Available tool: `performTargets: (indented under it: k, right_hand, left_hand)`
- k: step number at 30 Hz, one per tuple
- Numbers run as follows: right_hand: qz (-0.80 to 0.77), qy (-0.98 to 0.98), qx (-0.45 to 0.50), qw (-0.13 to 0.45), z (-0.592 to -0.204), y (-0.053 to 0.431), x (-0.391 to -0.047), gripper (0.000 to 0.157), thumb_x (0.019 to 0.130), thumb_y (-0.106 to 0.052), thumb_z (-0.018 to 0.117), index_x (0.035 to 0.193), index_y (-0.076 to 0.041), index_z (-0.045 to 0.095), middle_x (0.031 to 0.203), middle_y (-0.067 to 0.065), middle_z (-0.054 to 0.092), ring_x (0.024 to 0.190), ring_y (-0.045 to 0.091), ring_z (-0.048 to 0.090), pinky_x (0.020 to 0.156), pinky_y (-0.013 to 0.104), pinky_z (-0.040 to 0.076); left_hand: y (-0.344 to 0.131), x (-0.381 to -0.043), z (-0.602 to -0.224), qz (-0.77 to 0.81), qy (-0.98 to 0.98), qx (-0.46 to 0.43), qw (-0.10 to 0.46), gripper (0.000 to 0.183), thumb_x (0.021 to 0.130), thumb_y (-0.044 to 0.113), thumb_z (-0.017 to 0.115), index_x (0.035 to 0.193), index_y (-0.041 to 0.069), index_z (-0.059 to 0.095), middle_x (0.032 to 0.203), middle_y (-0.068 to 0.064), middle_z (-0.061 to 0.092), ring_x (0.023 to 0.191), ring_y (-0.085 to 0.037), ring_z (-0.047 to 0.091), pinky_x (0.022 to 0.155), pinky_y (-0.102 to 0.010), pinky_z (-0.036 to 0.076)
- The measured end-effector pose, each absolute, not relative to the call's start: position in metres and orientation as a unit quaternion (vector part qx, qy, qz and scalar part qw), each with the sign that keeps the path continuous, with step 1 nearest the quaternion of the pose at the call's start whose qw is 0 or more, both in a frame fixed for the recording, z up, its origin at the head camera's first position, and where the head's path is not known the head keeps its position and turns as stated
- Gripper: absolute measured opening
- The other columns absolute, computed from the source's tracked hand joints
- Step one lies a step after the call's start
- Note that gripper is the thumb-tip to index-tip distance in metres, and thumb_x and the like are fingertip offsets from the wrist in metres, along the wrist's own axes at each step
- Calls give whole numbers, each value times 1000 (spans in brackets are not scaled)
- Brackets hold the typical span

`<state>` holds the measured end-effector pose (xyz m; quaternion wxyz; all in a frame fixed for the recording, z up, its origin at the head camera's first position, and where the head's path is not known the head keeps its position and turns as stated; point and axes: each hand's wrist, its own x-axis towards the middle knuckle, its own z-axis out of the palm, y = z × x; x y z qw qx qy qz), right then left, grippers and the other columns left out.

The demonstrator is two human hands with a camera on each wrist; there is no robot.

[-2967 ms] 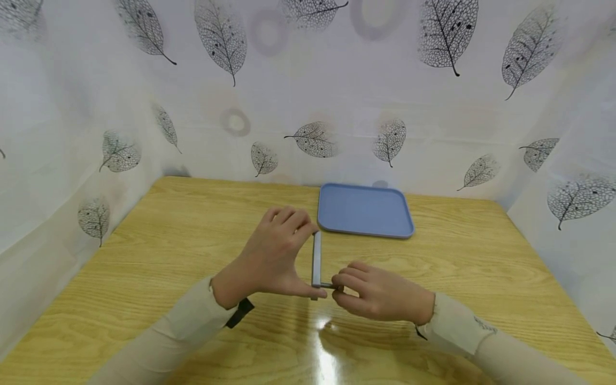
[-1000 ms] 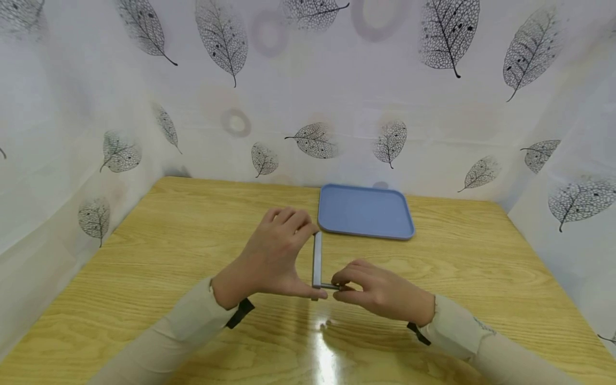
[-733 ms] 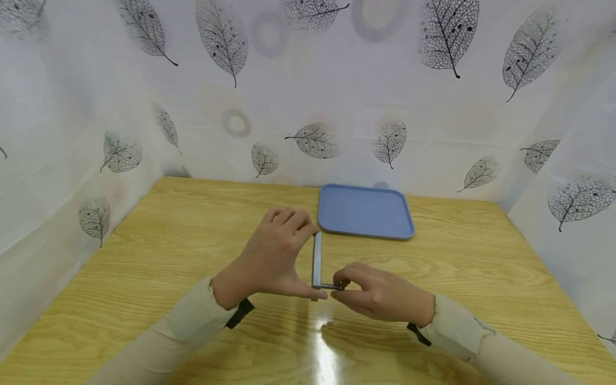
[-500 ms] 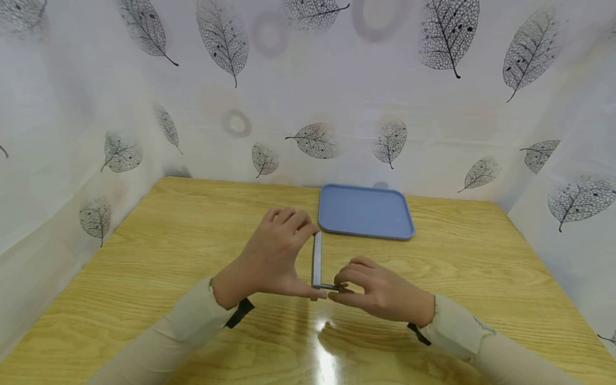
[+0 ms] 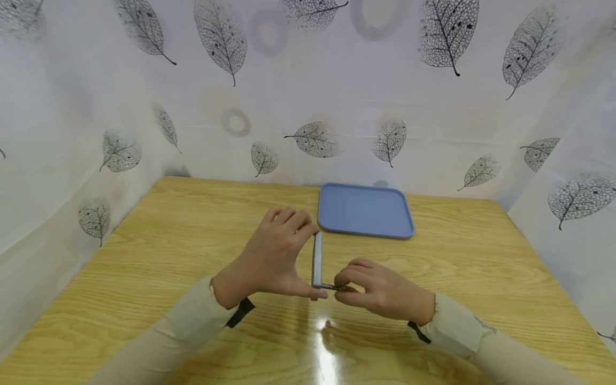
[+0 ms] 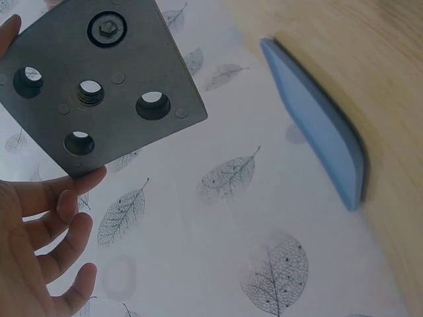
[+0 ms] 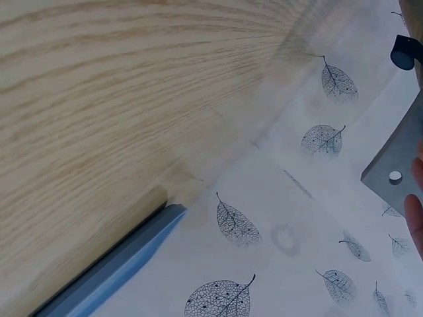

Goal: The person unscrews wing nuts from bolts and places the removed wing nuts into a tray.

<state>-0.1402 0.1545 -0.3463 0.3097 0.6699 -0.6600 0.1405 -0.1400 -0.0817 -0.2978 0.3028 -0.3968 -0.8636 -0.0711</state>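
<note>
My left hand point(image 5: 276, 256) holds a grey metal plate point(image 5: 316, 259) upright above the table, thumb at its lower edge and fingertips at its upper edge. Seen face-on in the left wrist view, the plate point(image 6: 119, 72) has several round holes, and a socket-head bolt point(image 6: 107, 29) sits recessed near one edge. The bolt's shank point(image 5: 329, 286) sticks out of the plate's right side near the bottom. Thumb and fingers of my right hand point(image 5: 382, 291) pinch the shank's far end, hiding its tip. A corner of the plate point(image 7: 393, 168) shows in the right wrist view.
A blue tray point(image 5: 366, 210) lies at the back of the wooden table point(image 5: 216, 224), beyond the plate. A white leaf-print cloth point(image 5: 308, 96) hangs behind the table and along both sides.
The left hand and plate keep their place. The right fingers shift and re-grip around the end of the bolt; the right hand stays at the same spot.
</note>
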Motion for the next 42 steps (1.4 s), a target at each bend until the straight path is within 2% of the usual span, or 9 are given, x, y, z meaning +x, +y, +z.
performTargets:
  k: [8,12,17,20,26,31,33,35,42]
  right_hand:
    - [133,-708,645,253,-344,157,-136,23,99,-14,44,95,-10,66,98,3,63,86,11,61,79,21,51]
    - [141,-725,636,222,-342,158,-133,19,96,-17,48,93,-12,66,100,3,62,88,10,60,80,19,50]
    - [153,-728,631,221,-342,158,-132,23,98,-17,45,92,-12,67,100,3,61,88,10,60,81,20,49]
    - [145,-726,629,238,-343,158,-131,29,99,-14,39,94,-12,68,97,2,62,87,11,60,80,22,50]
    - [108,-678,657,312,-344,156,-135,22,99,-6,42,107,-5,63,95,4,64,83,13,60,76,26,49]
    - [8,-610,666,430,-349,156,-141,22,97,-4,44,92,-7,66,88,4,68,80,14,64,75,30,53]
    - [-3,-605,661,444,-349,156,-141,23,97,-4,45,89,-9,66,88,3,69,80,14,64,75,31,54]
    - [11,-622,661,420,-349,156,-140,22,98,-5,44,89,-9,64,91,4,68,84,16,63,77,32,53]
    - [128,-720,633,254,-345,155,-134,17,99,-11,41,95,-9,58,100,4,62,85,13,59,78,23,50]
  left_hand:
    - [-82,-139,-297,-67,-867,-393,299,88,44,85,64,96,13,62,93,1,51,89,-18,48,82,-36,39]
    - [-82,-139,-297,-74,-867,-392,299,88,43,83,67,96,13,62,94,1,51,89,-19,48,82,-37,39]
    - [-83,-139,-296,-70,-867,-392,300,88,44,85,65,96,13,63,93,2,51,89,-18,49,82,-36,40]
    - [-83,-139,-296,-70,-867,-393,298,88,44,85,65,96,13,63,93,1,51,89,-18,48,83,-36,40]
    - [-83,-138,-296,-75,-869,-392,294,87,44,83,67,96,13,63,93,1,51,89,-18,48,83,-36,39]
    - [-82,-139,-296,-80,-868,-392,296,87,44,83,67,95,13,62,93,2,51,89,-18,48,82,-36,39]
    - [-82,-139,-296,-81,-867,-392,296,86,44,83,66,95,13,62,93,1,51,89,-18,49,82,-36,39]
    - [-82,-139,-296,-82,-867,-393,296,86,44,83,66,95,13,62,93,1,51,90,-18,49,82,-36,39]
    - [-82,-140,-297,-73,-864,-395,303,88,44,85,65,95,13,62,92,1,51,88,-18,48,82,-35,39]
